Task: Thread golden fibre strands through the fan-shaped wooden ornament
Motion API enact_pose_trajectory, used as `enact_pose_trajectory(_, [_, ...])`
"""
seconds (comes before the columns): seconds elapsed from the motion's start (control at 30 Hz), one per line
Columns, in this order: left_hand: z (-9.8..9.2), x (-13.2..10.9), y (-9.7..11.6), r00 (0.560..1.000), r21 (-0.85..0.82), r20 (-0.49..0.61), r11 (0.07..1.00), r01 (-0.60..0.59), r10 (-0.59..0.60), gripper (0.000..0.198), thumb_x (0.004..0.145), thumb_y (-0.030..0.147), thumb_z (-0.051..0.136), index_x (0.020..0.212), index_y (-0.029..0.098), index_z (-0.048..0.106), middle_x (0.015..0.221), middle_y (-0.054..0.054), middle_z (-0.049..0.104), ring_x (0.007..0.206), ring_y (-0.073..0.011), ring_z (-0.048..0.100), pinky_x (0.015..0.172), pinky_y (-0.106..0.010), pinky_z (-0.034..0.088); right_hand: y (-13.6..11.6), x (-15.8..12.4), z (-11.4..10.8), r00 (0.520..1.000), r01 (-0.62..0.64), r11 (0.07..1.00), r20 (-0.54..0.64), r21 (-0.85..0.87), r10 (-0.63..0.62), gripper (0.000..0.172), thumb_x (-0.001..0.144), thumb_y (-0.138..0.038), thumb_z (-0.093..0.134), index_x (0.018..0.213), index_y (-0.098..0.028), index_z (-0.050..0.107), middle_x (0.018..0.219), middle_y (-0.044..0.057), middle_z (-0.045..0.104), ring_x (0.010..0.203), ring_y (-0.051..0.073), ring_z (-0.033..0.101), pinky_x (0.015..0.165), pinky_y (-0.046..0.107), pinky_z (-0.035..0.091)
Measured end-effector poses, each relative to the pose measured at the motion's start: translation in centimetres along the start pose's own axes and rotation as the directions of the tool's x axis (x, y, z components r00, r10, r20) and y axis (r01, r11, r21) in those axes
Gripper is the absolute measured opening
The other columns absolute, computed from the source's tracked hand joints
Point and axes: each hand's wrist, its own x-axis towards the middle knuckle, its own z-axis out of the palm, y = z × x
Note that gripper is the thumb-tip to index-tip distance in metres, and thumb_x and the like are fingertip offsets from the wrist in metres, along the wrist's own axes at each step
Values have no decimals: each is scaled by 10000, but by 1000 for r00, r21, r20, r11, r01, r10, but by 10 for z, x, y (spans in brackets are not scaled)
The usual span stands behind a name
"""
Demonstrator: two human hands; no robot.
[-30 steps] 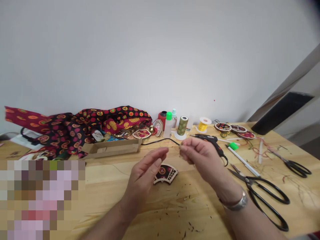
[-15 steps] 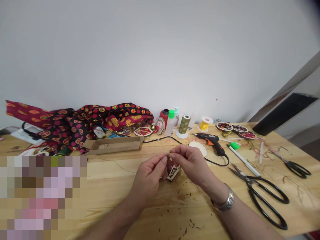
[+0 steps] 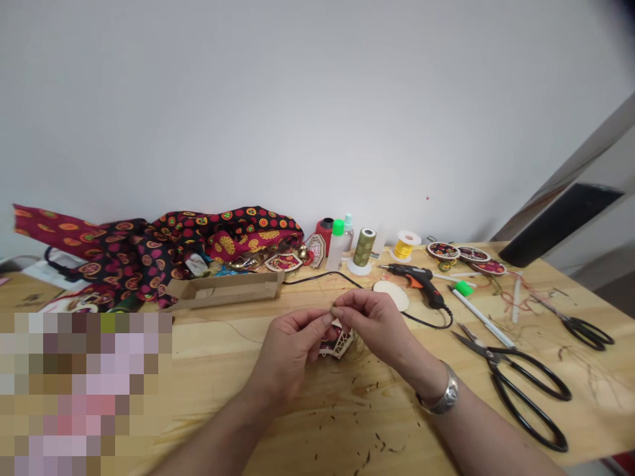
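My left hand (image 3: 290, 340) is closed in a pinch. My right hand (image 3: 370, 324), with a silver cuff at its wrist, pinches too, and the fingertips of both hands meet. Between them shows a tiny tip of olive thread (image 3: 333, 304); the fingers cover most of it. A thin line of thread trails leftward from my left hand over the table. Just below the fingertips is an ornament (image 3: 342, 344) with a pale cut-out wooden edge and a dark red patterned face, partly hidden by my left hand. Whether it hangs or rests on the table I cannot tell.
Large black-handled scissors (image 3: 528, 390) lie right, with smaller scissors (image 3: 588, 332) beyond. A glue gun (image 3: 417, 277), a thread spool (image 3: 365, 250) and a yellow spool (image 3: 407, 246) are behind. A cardboard tray (image 3: 228, 291) and patterned cloth (image 3: 198, 231) are back left.
Both hands keep their pinch, fingertips together, and shift only slightly. The ornament below shows a little more of its red face. The whole view has moved a touch.
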Motion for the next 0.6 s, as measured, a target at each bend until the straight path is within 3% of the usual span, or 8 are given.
enact_pose_trajectory(0.3, [-4, 3, 0, 989, -94, 135, 993, 76, -63, 194, 652, 305, 687, 704, 118, 681, 557, 0, 569, 383, -5, 299, 364, -167, 124, -7, -2, -7, 987, -136, 967, 117, 217, 112, 158, 671, -286, 669, 683, -148, 594, 510, -34, 569, 449, 63, 492, 451, 189, 353])
enact_pose_trajectory(0.47, [-6, 3, 0, 980, -94, 190, 992, 81, -62, 171, 662, 300, 683, 681, 129, 678, 543, 10, 559, 372, 0, 272, 368, -179, 101, -10, -3, -11, 972, -152, 938, 221, 312, 84, 131, 670, -242, 676, 683, -144, 591, 534, -16, 611, 460, 57, 508, 450, 174, 341])
enact_pose_trajectory(0.6, [-6, 2, 2, 980, -44, 193, 998, 51, -42, 140, 682, 273, 668, 685, 134, 689, 545, 3, 577, 388, -11, 308, 377, -184, 117, -10, -3, -13, 966, -171, 936, 241, 308, 97, 130, 669, -240, 681, 665, -139, 599, 544, -15, 614, 455, 50, 493, 446, 171, 331])
